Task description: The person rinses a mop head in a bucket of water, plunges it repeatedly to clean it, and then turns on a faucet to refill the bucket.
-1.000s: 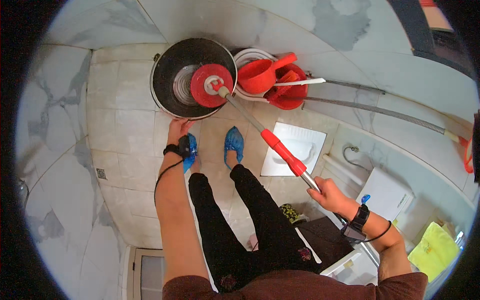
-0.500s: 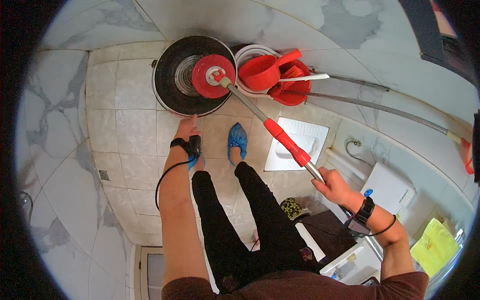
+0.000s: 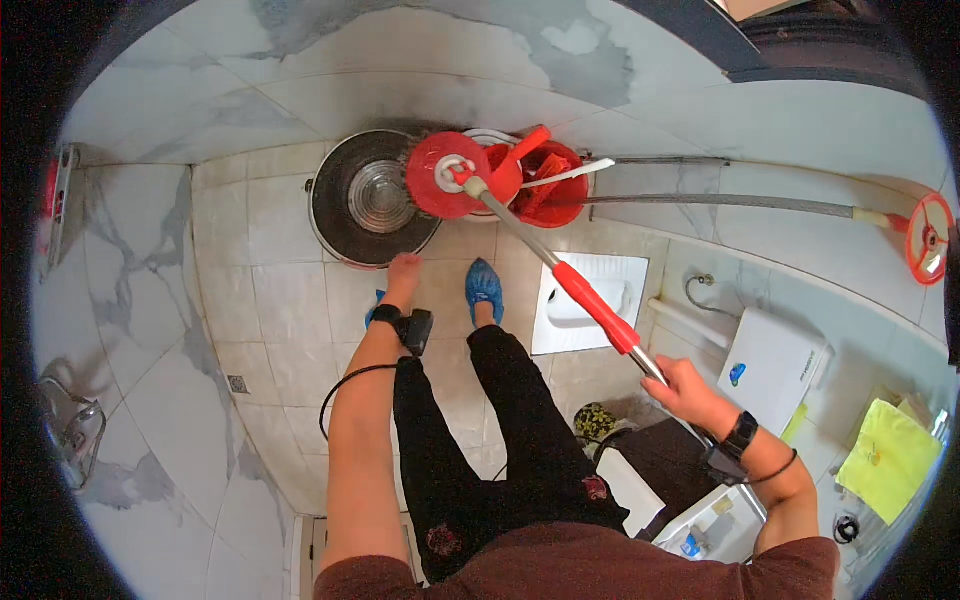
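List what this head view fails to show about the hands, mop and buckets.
- Left hand: fingers foreshortened, so any touch on the dark bucket is unclear.
- Red mop head: covers part of the white bucket; contents unseen.
- Right hand: hides part of the mop handle.

Beyond the right hand point(image 3: 690, 392) fingers, the mop point(image 3: 452, 176) head sits between spin bucket point(image 3: 370, 200) and basin point(image 3: 548, 185), squat toilet point(image 3: 585, 302) below
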Motion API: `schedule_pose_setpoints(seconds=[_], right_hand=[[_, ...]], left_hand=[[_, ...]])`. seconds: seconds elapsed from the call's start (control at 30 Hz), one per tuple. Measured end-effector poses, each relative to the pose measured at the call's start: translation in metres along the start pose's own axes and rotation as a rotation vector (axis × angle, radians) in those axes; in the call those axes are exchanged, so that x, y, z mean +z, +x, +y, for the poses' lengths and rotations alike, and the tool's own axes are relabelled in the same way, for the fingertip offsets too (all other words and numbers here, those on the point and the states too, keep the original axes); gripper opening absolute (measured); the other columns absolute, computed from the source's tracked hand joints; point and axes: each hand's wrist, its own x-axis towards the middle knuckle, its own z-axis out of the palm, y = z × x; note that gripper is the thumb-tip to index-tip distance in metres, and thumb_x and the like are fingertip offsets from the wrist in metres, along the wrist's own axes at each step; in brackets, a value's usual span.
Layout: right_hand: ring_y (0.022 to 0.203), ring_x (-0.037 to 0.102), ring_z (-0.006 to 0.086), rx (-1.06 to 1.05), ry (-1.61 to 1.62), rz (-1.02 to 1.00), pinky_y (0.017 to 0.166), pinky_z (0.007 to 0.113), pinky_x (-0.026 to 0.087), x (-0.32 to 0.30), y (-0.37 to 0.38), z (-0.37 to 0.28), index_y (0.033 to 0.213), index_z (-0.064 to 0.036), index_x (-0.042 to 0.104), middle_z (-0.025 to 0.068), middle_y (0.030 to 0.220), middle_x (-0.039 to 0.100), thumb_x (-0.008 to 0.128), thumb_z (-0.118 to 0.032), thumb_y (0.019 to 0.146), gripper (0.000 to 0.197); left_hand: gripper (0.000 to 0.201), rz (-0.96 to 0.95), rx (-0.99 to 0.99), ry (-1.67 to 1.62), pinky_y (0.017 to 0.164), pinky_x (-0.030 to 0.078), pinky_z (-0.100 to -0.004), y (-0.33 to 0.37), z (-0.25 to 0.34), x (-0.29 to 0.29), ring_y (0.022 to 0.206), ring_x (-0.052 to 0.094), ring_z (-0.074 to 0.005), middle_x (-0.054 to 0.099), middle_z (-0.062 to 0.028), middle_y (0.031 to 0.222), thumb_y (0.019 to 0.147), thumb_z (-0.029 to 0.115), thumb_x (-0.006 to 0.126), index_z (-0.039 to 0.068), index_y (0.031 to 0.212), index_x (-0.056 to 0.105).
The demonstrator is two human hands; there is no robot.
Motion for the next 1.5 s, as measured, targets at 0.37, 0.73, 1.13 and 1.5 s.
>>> schedule_pose_setpoints(seconds=[0.37,0.73,1.13,1.5], right_hand=[[0.043,0.035,0.0125,0.243,-0.054,0.109,0.041,0.029,0.031,-0.064,-0.07,0.081,0.065,-0.0019,0.043,0.0069,0.048,0.037,0.056,-0.016,0.075,0.022],[0.046,0.032,0.0125,0.357,-0.031,0.095,0.042,0.03,0.031,-0.085,-0.078,0.103,0.068,0.0002,0.045,0.0087,0.049,0.037,0.055,-0.016,0.076,0.02],[0.07,0.053,0.0388,-0.055,-0.563,0.063,0.062,0.045,0.041,-0.114,0.024,0.098,0.08,0.0016,0.051,0.0231,0.073,0.054,0.055,-0.019,0.075,0.022],[0.081,0.056,0.0371,-0.134,-0.983,0.046,0.07,0.041,0.046,-0.161,0.123,0.034,0.081,0.0036,0.058,0.0236,0.084,0.057,0.058,-0.017,0.073,0.022]], left_hand=[[0.045,0.142,0.532,-0.313,0.084,0.04,-0.0371,0.089,0.086,0.111,0.106,0.042,-0.0333,0.043,-0.0203,0.117,0.072,0.011,0.059,0.002,0.113,0.043],[0.018,0.313,0.49,0.025,0.067,0.043,-0.0389,0.07,0.126,0.073,0.077,0.056,-0.0329,0.058,-0.0193,0.082,0.071,0.013,0.062,0.0,0.084,0.057],[0.008,0.258,0.318,-0.656,0.053,0.048,-0.0236,-0.126,0.117,-0.056,0.059,0.054,-0.0108,0.053,-0.0026,0.073,0.081,0.01,0.053,0.002,0.084,0.053],[0.01,0.195,0.229,-0.581,0.053,0.047,-0.0224,-0.21,0.099,-0.097,0.058,0.053,-0.0101,0.053,-0.003,0.072,0.083,0.013,0.051,0.003,0.08,0.051]])
